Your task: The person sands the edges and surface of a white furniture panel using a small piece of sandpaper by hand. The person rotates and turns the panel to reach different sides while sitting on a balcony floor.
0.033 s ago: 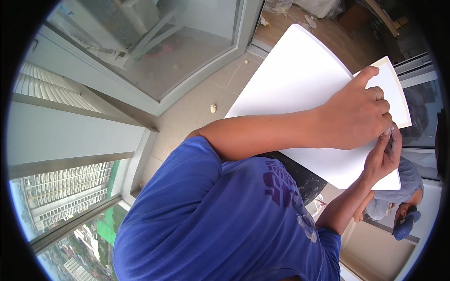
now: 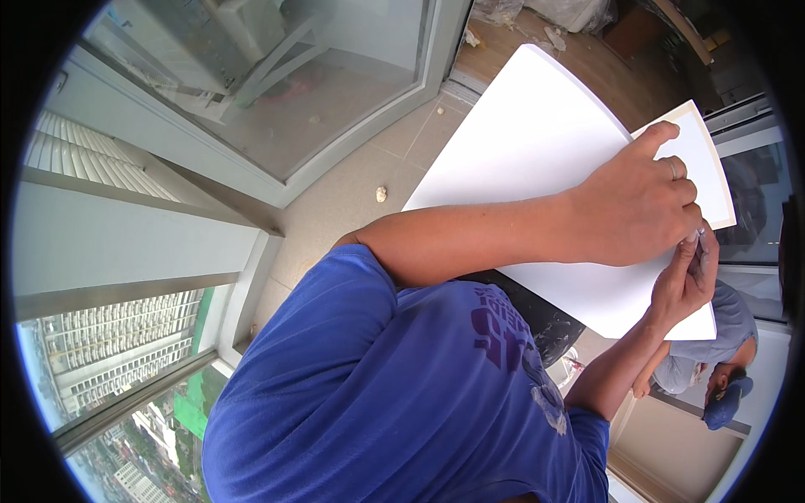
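A large white board (image 2: 511, 142) lies slanted in front of me, with a smaller white panel (image 2: 708, 172) with tan edges standing against its far right side. My left hand (image 2: 641, 201) lies over the join of the two. One finger stretches along the smaller panel and the others are curled. Just below it my right hand (image 2: 692, 272) is closed, fingertips pinched together against the left hand's curled fingers. Whatever is between these fingers is hidden or too small to name. Whitish smudges mark the right fingertips.
Another person (image 2: 725, 335) in grey with a dark cap crouches beyond the board at right. A glass door (image 2: 277, 92) stands at far left, and windows (image 2: 126, 335) look out from a height. Small pale lumps (image 2: 381, 194) lie on the tiles. Something black (image 2: 545, 323) sits under the board.
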Demonstrator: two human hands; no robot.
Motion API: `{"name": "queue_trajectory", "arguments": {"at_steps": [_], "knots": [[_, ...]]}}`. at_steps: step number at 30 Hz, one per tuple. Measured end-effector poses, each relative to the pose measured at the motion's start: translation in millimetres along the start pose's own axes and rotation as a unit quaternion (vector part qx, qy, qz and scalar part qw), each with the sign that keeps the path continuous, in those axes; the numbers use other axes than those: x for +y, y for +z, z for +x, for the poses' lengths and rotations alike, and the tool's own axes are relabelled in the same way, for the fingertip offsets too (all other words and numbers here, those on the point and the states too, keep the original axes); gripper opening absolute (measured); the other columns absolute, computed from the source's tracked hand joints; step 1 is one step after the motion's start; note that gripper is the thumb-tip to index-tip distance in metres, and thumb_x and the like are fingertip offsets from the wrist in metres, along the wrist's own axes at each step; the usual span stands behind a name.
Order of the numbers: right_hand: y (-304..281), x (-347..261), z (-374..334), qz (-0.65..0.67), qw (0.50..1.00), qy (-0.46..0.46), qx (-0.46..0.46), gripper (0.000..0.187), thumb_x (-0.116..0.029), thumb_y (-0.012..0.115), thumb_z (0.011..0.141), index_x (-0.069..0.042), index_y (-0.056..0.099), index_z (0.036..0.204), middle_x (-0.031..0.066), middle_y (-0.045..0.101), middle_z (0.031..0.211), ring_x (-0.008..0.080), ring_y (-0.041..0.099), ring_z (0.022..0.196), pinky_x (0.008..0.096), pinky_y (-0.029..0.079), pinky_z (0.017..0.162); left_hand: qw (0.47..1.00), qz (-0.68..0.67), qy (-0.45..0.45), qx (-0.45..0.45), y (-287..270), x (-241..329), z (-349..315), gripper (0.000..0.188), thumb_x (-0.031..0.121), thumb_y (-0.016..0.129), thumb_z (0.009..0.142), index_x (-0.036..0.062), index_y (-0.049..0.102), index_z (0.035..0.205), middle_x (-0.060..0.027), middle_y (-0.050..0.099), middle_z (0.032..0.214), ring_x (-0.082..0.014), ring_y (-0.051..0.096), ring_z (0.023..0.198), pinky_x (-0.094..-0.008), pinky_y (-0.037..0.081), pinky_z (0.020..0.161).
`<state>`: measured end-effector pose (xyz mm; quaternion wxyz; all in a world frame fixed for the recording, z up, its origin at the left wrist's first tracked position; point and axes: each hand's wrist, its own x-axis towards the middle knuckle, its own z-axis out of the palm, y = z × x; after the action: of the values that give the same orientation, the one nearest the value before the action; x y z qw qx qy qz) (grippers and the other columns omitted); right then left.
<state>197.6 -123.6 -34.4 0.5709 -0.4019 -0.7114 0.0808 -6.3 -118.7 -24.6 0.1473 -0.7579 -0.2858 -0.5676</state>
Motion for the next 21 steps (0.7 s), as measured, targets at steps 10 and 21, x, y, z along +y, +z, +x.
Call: {"name": "queue_trajectory", "arguments": {"at_steps": [10,21], "knots": [[5,-13,13,-0.164,0.982,-0.012,-0.096,0.031,-0.019,0.082,0.094,-0.010,0.078,0.123,0.0126,0.078,0.123,0.0262,0.072,0.117,0.0428,0.055,0.103,0.984,0.107,0.059,0.127,-107,-33,-70,0.011,0.004,0.084,0.080,0.0057,0.074,0.082,-0.0117,0.080,0.107,-0.0253,0.077,0.102,-0.0432,0.063,0.092],[9,-20,15,-0.171,0.980,-0.020,-0.096,0.035,-0.025,0.085,0.092,-0.011,0.079,0.122,0.0112,0.079,0.120,0.0251,0.073,0.113,0.0401,0.058,0.098,0.958,0.193,-0.108,-0.182,-105,-50,-296,0.070,0.026,0.071,0.098,0.0106,0.045,0.161,-0.0143,0.032,0.173,-0.0314,0.017,0.165,-0.0633,0.009,0.130]]}}
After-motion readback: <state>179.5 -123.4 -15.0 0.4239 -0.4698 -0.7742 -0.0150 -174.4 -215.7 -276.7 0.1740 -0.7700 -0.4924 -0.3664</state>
